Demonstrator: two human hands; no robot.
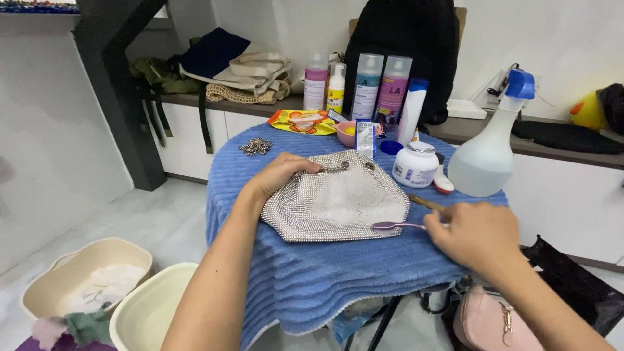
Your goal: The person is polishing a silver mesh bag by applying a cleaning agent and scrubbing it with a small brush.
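Observation:
A silver sparkly mesh handbag (335, 198) lies flat on a blue ribbed towel (325, 273) that covers a small table. White foam or powder shows on the bag's middle. My left hand (278, 174) rests on the bag's upper left corner, fingers curled over its edge. My right hand (478, 235) holds a small purple toothbrush (393, 225), whose head touches the bag's lower right edge. A loose metal chain (256, 147) lies on the towel at the far left.
Behind the bag stand several bottles (367, 84), a white jar (416, 164), a pink bowl (348, 133) and a spray bottle (487, 153). Two beige basins (140, 305) sit on the floor at left. A pink bag (487, 322) lies at the lower right.

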